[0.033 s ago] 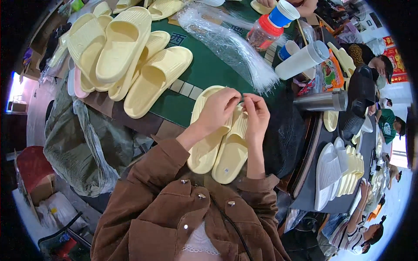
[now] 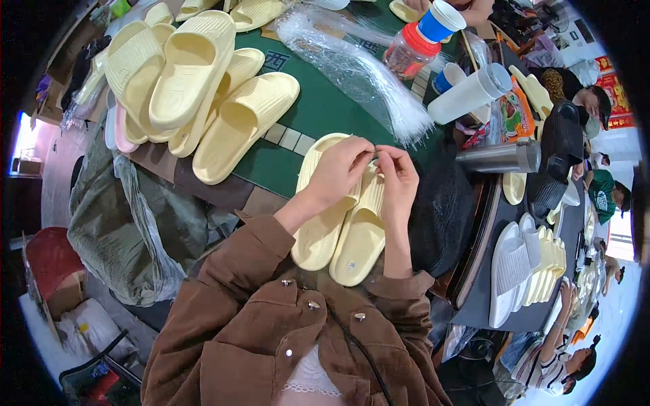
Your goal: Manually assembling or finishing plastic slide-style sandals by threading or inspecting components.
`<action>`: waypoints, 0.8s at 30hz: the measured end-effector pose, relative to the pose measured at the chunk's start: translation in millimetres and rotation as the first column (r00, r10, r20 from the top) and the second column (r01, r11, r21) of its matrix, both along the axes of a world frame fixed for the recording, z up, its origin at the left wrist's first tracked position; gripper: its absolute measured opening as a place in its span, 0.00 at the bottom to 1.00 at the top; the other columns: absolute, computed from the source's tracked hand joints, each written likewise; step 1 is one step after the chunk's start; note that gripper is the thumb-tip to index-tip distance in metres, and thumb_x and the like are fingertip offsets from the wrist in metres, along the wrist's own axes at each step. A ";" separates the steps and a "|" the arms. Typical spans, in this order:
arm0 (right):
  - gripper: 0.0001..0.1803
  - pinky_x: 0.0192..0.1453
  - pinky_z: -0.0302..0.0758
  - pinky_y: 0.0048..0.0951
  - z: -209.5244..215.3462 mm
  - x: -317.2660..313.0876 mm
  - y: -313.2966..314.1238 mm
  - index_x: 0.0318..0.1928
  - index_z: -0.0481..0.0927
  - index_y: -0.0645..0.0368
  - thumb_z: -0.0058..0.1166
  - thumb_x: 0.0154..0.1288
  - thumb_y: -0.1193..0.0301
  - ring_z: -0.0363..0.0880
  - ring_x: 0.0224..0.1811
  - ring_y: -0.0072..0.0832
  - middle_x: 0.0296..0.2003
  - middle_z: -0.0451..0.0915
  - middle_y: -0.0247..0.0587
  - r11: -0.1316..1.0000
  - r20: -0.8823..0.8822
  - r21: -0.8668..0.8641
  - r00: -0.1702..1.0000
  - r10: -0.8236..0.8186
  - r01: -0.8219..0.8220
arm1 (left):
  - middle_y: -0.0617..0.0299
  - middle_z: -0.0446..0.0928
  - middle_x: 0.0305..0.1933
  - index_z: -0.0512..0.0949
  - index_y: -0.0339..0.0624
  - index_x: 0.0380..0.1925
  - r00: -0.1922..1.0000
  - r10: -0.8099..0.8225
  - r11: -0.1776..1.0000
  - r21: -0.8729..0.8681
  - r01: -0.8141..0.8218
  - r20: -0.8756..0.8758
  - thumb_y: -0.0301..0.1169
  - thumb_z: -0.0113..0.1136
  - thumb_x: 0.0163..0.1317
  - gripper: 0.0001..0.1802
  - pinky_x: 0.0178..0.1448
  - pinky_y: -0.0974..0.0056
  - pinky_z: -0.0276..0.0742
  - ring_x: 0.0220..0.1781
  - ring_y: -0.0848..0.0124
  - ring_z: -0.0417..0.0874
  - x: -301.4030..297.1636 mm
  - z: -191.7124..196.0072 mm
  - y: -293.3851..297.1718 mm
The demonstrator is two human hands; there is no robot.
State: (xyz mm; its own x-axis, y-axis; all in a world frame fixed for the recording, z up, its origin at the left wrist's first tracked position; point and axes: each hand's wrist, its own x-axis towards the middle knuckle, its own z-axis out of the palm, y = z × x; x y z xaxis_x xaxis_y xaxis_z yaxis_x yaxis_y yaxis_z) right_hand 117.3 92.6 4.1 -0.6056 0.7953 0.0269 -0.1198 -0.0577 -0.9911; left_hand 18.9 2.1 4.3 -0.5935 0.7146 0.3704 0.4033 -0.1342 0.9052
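A pair of cream slide slippers (image 2: 357, 248) lies side by side at the table's near edge, toes pointing away from me. Over their straps my left hand (image 2: 343, 164) is closed in a pinch. Close by, with its fingertips almost touching the left ones, my right hand (image 2: 398, 170) pinches too. Whatever thin thing may be between the fingertips is too small to make out. Beyond the hands lies a bundle of clear plastic strands (image 2: 369, 81) in a clear bag, its cut ends fanned toward me.
Cream slippers (image 2: 247, 125) are piled at the left. On the right stand a red-lidded jar (image 2: 410, 53) topped by a blue paper cup (image 2: 442, 21), a white tumbler (image 2: 468, 95) and a steel flask (image 2: 501, 158). White slippers (image 2: 509, 274) rest on another table, where people work.
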 end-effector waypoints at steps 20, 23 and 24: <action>0.10 0.39 0.72 0.17 8.2 0.3 -3.8 0.45 0.82 0.63 0.51 0.67 0.76 0.75 0.35 0.18 0.39 0.78 0.37 0.984 0.094 0.178 0.996 -0.008 -0.009 | 0.54 0.76 0.34 0.76 0.33 0.38 0.999 -0.018 1.000 0.021 0.018 0.027 0.21 0.54 0.60 0.06 0.38 0.64 0.72 0.33 0.64 0.77 2.8 0.7 1.8; 0.10 0.37 0.72 0.17 6.5 1.0 -1.0 0.45 0.82 0.62 0.50 0.68 0.75 0.74 0.34 0.17 0.40 0.78 0.36 0.992 0.009 0.110 0.998 -0.068 0.067 | 0.53 0.77 0.35 0.76 0.33 0.38 1.000 -0.014 0.999 -0.039 0.013 -0.014 0.21 0.53 0.60 0.07 0.40 0.63 0.73 0.36 0.60 0.79 1.8 -0.6 4.3; 0.10 0.38 0.72 0.17 5.9 0.9 -1.1 0.45 0.82 0.62 0.49 0.68 0.74 0.75 0.34 0.16 0.40 0.78 0.35 0.991 -0.009 0.118 0.998 -0.067 0.068 | 0.53 0.77 0.35 0.76 0.33 0.38 0.997 -0.018 0.999 -0.035 0.015 -0.075 0.20 0.53 0.60 0.07 0.40 0.63 0.73 0.36 0.60 0.79 -0.7 0.0 3.7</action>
State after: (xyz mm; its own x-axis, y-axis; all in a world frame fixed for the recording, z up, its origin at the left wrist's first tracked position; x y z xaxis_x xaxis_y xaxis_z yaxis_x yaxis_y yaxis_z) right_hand 118.3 91.6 10.0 -0.5500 0.8256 0.1259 -0.1248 0.0678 -0.9899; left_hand 18.2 5.7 4.3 -0.5531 0.7369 0.3887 0.4683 -0.1108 0.8766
